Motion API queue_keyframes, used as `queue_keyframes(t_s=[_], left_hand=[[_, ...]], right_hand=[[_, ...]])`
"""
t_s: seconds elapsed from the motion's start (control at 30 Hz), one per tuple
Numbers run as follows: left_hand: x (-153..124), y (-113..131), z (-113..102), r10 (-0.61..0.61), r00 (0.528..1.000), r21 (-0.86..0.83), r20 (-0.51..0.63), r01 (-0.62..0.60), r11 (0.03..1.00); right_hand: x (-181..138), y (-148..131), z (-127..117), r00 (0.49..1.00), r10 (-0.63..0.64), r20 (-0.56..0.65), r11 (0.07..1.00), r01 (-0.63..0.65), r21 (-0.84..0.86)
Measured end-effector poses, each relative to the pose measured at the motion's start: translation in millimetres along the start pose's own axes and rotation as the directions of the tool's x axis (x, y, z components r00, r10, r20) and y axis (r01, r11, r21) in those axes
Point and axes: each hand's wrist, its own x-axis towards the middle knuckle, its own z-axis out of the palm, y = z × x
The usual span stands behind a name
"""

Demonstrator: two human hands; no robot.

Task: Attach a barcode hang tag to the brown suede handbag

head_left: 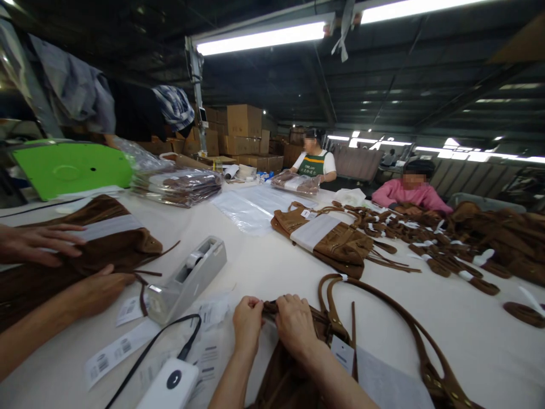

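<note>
A brown suede handbag (298, 369) lies at the near edge of the white table (264, 267). Both my hands pinch its top edge. My left hand (247, 322) has its fingers curled closed on the bag's rim. Right beside it, my right hand (296, 325) grips the same rim with bent fingers. The bag's long brown straps (395, 318) loop out to the right, and a white tag (342, 353) hangs from it.
A grey tape dispenser (187, 278) stands left of my hands, with paper labels (114, 349) and a white device (170, 386) on a black cable. At far left another person's hands (51, 267) press a brown bag. More brown bags (336, 238) and straps lie ahead; two people work at the far side.
</note>
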Motion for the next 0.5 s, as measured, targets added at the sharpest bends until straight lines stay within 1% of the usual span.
queue_keyframes(t_s=[0.1,0.2,0.27,0.3,0.37,0.4,0.47,0.5], left_hand=[[1,2,3,-0.038,0.998,-0.203,-0.042,0.029,0.979],[-2,12,5,-0.05,0.996,-0.358,-0.075,0.02,0.933],[-4,19,7,-0.113,0.992,-0.457,-0.056,0.076,0.886],[-5,22,8,-0.154,0.988,-0.492,-0.027,0.122,0.862],[-5,27,10,-0.214,0.974,-0.503,0.068,0.219,0.836],[-5,29,11,-0.221,0.969,-0.484,0.107,0.245,0.84],[-2,33,12,-0.214,0.967,-0.461,0.136,0.253,0.851],[-1,34,13,-0.199,0.973,-0.458,0.12,0.232,0.858]], right_hand=[[17,12,-9,0.997,0.032,0.066,0.997,-0.036,0.07],[34,27,-29,0.992,0.045,0.121,0.987,-0.063,0.15],[42,34,-41,0.99,0.018,0.139,0.98,-0.045,0.192],[45,36,-46,0.989,-0.004,0.146,0.978,-0.027,0.208],[49,38,-52,0.986,-0.046,0.16,0.974,0.009,0.227],[49,38,-53,0.984,-0.058,0.167,0.973,0.018,0.232],[48,39,-52,0.983,-0.054,0.175,0.973,0.013,0.232],[46,41,-51,0.983,-0.042,0.178,0.974,0.001,0.228]])
